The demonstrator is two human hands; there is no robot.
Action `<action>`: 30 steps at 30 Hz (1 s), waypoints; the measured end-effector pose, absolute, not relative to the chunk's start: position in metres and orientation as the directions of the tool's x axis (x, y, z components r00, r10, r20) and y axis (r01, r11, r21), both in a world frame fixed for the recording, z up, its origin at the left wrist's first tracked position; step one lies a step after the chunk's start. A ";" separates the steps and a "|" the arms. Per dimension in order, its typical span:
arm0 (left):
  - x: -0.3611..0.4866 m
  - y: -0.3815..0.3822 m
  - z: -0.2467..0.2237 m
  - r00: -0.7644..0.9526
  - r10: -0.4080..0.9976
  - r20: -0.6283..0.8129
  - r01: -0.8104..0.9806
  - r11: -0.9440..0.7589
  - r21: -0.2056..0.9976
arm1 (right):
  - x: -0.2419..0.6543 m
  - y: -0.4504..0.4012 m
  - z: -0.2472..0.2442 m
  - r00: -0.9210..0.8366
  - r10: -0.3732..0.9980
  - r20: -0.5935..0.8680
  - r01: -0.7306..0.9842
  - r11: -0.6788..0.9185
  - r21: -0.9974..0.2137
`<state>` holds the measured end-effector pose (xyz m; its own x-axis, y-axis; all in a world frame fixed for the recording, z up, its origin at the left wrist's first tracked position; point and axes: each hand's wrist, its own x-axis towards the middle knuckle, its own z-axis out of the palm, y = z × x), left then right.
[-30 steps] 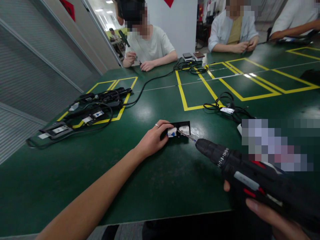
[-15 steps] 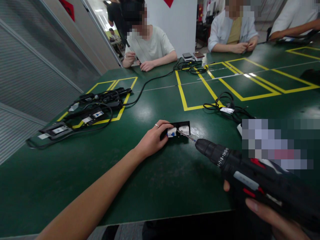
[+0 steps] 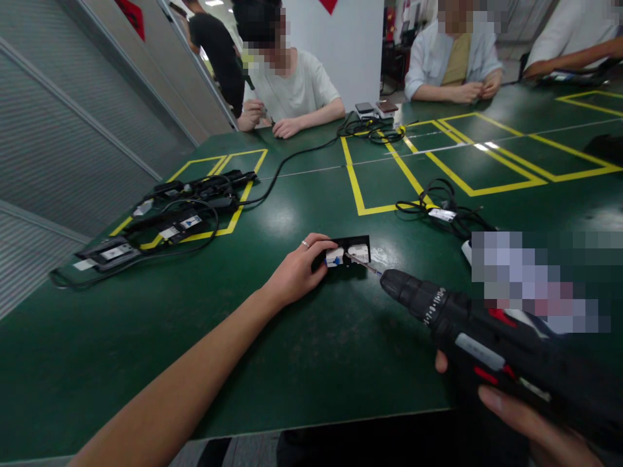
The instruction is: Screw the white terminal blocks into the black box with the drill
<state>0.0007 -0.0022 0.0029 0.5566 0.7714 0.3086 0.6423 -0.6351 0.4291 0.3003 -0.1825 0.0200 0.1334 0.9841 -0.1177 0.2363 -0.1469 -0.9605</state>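
On the green table lies a small black rectangular part with white and blue pieces in it (image 3: 360,253); I cannot make out its exact kind. My left hand (image 3: 302,269), a ring on one finger, grips its left end and holds it against the tabletop. From the right, my right hand (image 3: 520,412) is wrapped round the grip of a black and red cordless drill (image 3: 467,331). The long thin bit (image 3: 365,264) points left, and its tip meets the middle of the part between the white pieces. Most of my right hand is hidden behind the drill.
Black adapters with cables (image 3: 189,217) lie at the left inside yellow tape lines. A coiled black cable (image 3: 438,211) is beyond the drill, beside a blurred-out patch. More cables (image 3: 370,130) and two small boxes are at the far edge. Several people sit or stand around.
Both my hands, the drill and the black part look unmoved. In the background, a person in black has moved into fuller view behind the seated co-worker.
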 end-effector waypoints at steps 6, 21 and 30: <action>0.001 -0.002 0.003 0.557 0.766 0.320 0.630 -0.641 0.438 | 0.300 -0.184 0.017 0.128 0.981 -0.143 0.168 -0.163 -0.972; 0.001 -0.002 0.003 0.558 0.763 0.328 0.621 -0.645 0.445 | 0.301 -0.183 0.017 0.112 0.982 -0.154 0.166 -0.171 -0.971; 0.001 -0.001 0.002 0.551 0.764 0.336 0.624 -0.645 0.442 | 0.301 -0.184 0.015 0.106 0.981 -0.161 0.154 -0.176 -0.972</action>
<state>0.0013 -0.0015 0.0024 0.5513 0.7638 0.3357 0.6240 -0.6446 0.4418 0.3011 -0.1843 0.0147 0.1062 0.9813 -0.1606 0.1543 -0.1758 -0.9723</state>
